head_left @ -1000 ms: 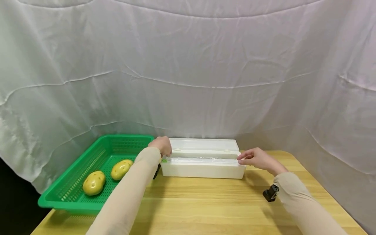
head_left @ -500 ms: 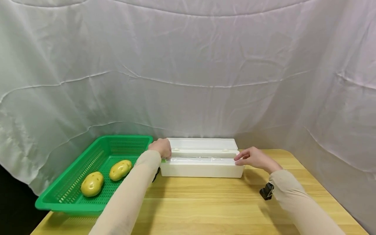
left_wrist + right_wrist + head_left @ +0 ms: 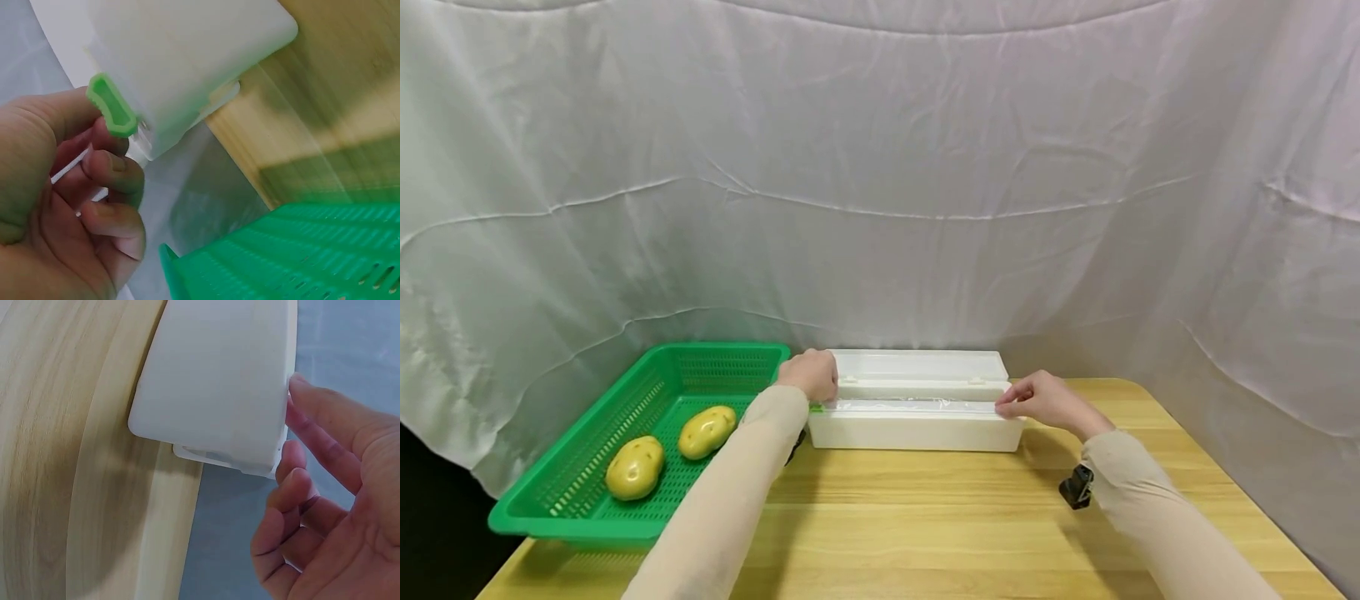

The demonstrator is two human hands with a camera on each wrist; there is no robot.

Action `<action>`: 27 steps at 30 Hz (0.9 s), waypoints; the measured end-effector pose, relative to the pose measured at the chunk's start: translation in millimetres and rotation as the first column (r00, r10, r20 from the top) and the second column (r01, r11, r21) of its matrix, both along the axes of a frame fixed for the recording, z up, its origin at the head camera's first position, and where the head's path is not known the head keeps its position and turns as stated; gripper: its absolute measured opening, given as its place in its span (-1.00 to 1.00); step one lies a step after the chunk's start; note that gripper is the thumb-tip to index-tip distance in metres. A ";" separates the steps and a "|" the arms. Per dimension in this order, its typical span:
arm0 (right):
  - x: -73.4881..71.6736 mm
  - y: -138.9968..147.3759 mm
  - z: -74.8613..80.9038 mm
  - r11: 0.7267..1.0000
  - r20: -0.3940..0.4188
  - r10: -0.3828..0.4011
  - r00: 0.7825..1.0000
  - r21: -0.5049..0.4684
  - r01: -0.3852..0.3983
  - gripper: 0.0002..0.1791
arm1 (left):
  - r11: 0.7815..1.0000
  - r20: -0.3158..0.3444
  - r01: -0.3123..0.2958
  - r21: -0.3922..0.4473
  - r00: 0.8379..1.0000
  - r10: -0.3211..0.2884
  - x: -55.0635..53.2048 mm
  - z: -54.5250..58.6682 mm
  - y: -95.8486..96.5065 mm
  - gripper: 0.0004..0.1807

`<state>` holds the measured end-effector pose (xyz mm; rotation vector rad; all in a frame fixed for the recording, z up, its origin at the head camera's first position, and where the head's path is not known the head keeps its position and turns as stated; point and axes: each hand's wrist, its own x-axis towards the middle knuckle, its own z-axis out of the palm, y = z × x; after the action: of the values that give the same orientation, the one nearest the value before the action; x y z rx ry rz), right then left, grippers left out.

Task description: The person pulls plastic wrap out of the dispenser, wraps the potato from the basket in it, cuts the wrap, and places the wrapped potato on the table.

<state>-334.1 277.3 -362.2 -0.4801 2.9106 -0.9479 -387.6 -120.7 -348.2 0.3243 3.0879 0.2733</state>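
Now my left hand [image 3: 810, 374] pinches one green plastic tab [image 3: 112, 106]; my loosely bent right hand [image 3: 1051, 402] touches one long white box [image 3: 914, 433], two yellow potatoes [image 3: 636, 468] nearby.

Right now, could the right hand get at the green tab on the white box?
Probably not: the right hand is at the opposite end of the white box, and the left hand pinches the green tab.

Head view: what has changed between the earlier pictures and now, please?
The right hand moved slightly left along the white box. The left hand stayed at the green tab; the open lid, green basket and potatoes stayed as they were.
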 end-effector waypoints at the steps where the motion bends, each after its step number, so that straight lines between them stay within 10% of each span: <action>1: -0.1 -0.5 -0.1 1.000 -0.005 -0.006 1.000 0.002 0.006 -0.80 | 1.000 -0.006 0.005 -0.010 1.000 -0.005 0.1 -0.3 0.4 -0.73; 27: -3.2 -2.5 -8.5 0.998 -0.041 -0.037 0.998 0.045 0.038 -0.81 | 0.983 0.008 0.130 -0.129 0.992 -0.130 -4.1 -1.9 -2.7 -0.52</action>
<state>-337.4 274.8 -370.7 -0.4487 2.9802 -0.8842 -391.6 -123.5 -350.1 0.5179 3.0483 0.0684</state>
